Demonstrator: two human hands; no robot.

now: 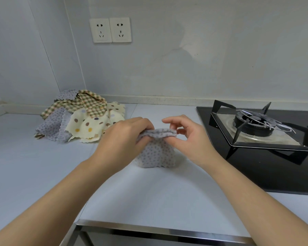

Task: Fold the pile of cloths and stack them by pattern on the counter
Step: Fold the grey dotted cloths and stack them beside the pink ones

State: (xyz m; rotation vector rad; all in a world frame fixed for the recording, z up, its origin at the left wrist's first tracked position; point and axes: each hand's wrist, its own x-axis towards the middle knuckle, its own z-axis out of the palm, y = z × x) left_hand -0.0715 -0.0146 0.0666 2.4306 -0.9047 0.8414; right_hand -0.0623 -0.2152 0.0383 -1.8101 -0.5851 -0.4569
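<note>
Grey dotted cloth [156, 153] hangs doubled between our hands just to the left of the stove [256, 128], and its lower edge appears to rest on the counter [149, 201]. Our left hand [124, 137] has its fingers curled round the folded top edge. Our right hand [187, 137] pinches the other end of that edge between thumb and fingertips, with the forefinger lifted loosely above it. We judge this cloth to be partway through its folding, and likely the first one taken up, since we see no finished stack anywhere beside the stove. Well apart from the stove, farther left and close to the wall, the pile [78, 118] lies jumbled, with checked, cream spotted and more grey dotted cloths in it. Nearly all the folding, and all the stacking by pattern, is left to do.
</note>
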